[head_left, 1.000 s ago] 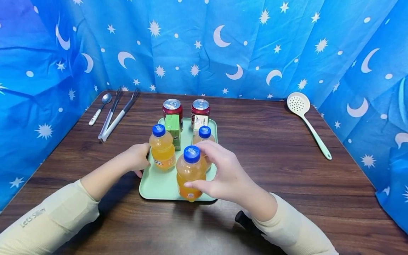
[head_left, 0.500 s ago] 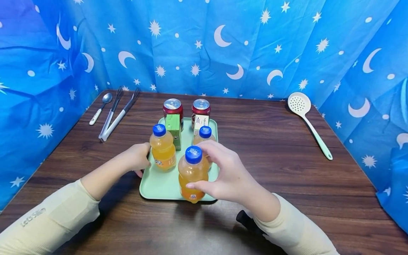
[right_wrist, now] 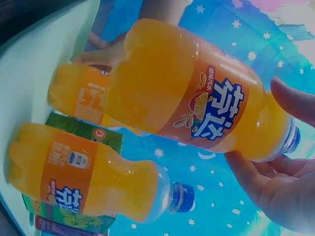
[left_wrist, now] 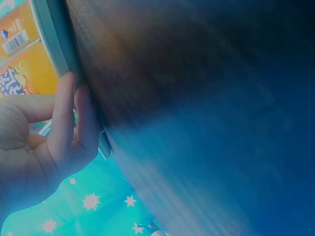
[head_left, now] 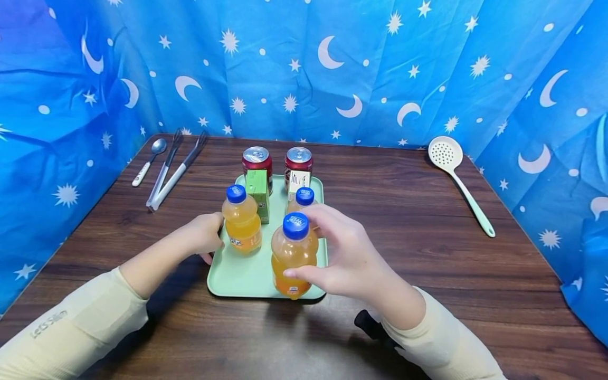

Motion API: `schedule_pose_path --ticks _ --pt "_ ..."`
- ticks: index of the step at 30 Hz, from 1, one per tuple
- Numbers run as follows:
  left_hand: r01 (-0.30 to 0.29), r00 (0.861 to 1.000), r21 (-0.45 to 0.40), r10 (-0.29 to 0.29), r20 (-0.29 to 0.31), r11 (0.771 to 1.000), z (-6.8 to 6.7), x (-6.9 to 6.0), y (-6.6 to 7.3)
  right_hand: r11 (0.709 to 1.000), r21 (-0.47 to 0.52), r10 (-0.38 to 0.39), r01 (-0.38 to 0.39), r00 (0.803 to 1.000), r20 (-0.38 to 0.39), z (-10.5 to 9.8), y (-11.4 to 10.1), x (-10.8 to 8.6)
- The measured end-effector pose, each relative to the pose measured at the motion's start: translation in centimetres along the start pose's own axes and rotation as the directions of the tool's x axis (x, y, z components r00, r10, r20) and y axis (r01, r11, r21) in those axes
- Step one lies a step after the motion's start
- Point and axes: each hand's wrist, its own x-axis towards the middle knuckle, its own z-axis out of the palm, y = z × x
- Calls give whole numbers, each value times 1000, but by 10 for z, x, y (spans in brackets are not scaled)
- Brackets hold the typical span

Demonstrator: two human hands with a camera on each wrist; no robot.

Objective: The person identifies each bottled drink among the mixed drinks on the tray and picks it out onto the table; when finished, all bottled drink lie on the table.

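My right hand point(head_left: 349, 253) grips a blue-capped bottle of orange soda point(head_left: 294, 264) between thumb and fingers. In the right wrist view this bottle point(right_wrist: 182, 83) is raised apart from the mint-green tray point(right_wrist: 29, 54), above the tray's front right part. At the left edge of the tray point(head_left: 237, 285), my left hand point(head_left: 204, 235) holds the rim, seen also in the left wrist view. A second orange soda bottle point(head_left: 243, 227) stands upright on the tray near that hand. Behind the held bottle is a third one point(head_left: 304, 198), partly hidden in the head view.
On the tray stand a green drink carton point(head_left: 257, 195), a whitish-topped carton point(head_left: 299, 182) and two dark red cans point(head_left: 257, 163), point(head_left: 298, 163) at the back. A spoon point(head_left: 149, 162) and tongs point(head_left: 166, 184) lie far left. A slotted skimmer point(head_left: 446, 155) lies right. A starry curtain point(head_left: 285, 68) surrounds the table.
My right hand has moved the held bottle to the right and slightly away from the tray's front edge. My left hand stays on the tray's rim.
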Motion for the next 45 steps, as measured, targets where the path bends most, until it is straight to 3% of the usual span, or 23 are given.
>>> schedule_pose_path --ticks 8,27,45 --pt "2 1000 -3 -2 4 1000 -1 -2 2 999 28 -26 26 1000 -18 -7 -1 1" --pt "-15 1000 1 15 2 1000 -1 -2 1 999 -8 32 -32 999 -42 -23 -5 0" --pt "-5 1000 3 5 7 1000 -1 -1 2 1000 0 29 -29 998 -49 -28 -1 1"
